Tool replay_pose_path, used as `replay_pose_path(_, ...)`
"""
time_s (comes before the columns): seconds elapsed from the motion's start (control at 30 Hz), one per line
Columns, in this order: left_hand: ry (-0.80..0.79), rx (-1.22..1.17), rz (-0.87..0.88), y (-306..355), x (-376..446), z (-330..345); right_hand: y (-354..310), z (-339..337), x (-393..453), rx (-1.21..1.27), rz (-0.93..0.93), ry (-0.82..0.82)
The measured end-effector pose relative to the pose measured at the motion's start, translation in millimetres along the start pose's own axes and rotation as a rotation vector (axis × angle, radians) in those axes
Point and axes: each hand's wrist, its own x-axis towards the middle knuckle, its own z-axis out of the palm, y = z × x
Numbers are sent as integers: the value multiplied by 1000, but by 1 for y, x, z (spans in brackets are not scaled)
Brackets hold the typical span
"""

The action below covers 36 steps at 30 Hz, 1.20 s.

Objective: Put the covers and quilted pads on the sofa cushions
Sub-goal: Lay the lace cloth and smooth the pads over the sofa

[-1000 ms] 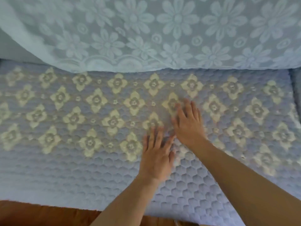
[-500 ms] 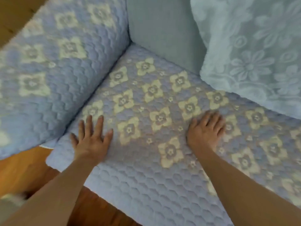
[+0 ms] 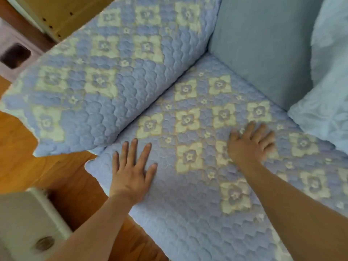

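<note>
Blue quilted pad (image 3: 197,204) lying flat across the seat cushion, corner hanging just over the front edge. Left hand (image 3: 131,174) flat on that corner, fingers straight and spread, gripping nothing. Right hand (image 3: 250,146) pressing palm-down further in, fingers spread too. Best to sweep outward, pushing wrinkles toward the covered armrest (image 3: 105,76) and tucking into the crease. Lace cushion (image 3: 327,102) waiting behind.

Two quilted pads (image 3: 197,213) (image 3: 105,72); two hands (image 3: 131,178) (image 3: 248,146); one lace cover (image 3: 327,91).
</note>
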Motion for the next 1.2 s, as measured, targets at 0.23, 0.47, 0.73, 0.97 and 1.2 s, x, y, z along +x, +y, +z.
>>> replay_pose_path(0.23,-162,-249,-367,3,-3,0,-153,38,-94,-232,-1107,-298)
replay_pose_path(0.47,-274,-201,-316,-11,-13,-120,-88,-34,-92,-20,-852,-572)
replay_pose_path(0.73,-173,170,401,-27,25,-64,-37,-53,1,46,-241,-106)
replay_pose_path(0.97,-219,219,528,-85,49,-38,-134,49,-111,-17,-318,-36)
replay_pose_path(1.2,-347,-652,-407,-118,-4,-48,-80,46,-225,-59,-701,-245)
